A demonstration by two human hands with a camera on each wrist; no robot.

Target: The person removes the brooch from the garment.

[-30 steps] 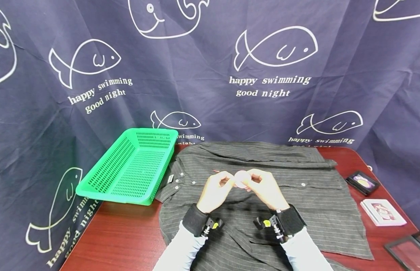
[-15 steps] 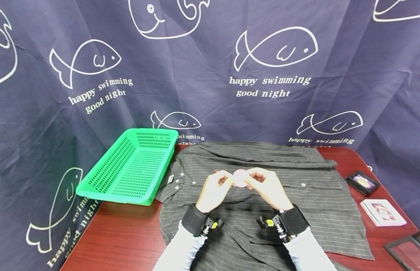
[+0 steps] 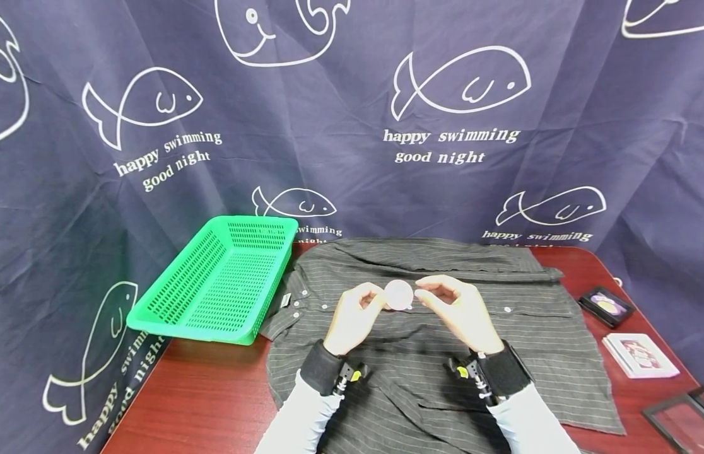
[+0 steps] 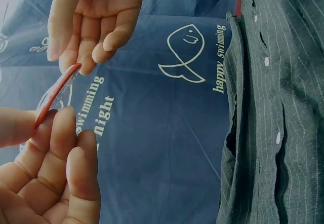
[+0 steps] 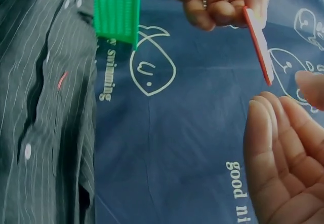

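In the head view, my left hand [image 3: 352, 318] pinches a thin round disc [image 3: 398, 295] by its left edge, between thumb and fingers. The disc has a pale face. A red rim shows on the disc [image 4: 56, 95] in the left wrist view, with something clear on one side. To its right, my right hand [image 3: 460, 312] is apart from the disc, thumb and fingers spread and holding nothing. Both hands are above a dark grey striped shirt [image 3: 533, 353] spread over the table. The right wrist view shows a gap between the disc [image 5: 259, 46] and my right fingertips.
On the left of the reddish table [image 3: 204, 391] stands a green plastic basket [image 3: 233, 290]. Along the right edge lie a black case [image 3: 606, 306], a white stack of cards [image 3: 640, 355] and a dark frame [image 3: 661, 419]. A fish-print cloth [image 3: 352, 145] hangs behind.
Earlier both hands held the disc. My right hand has let go and moved right. My left hand has shifted slightly left with the disc.
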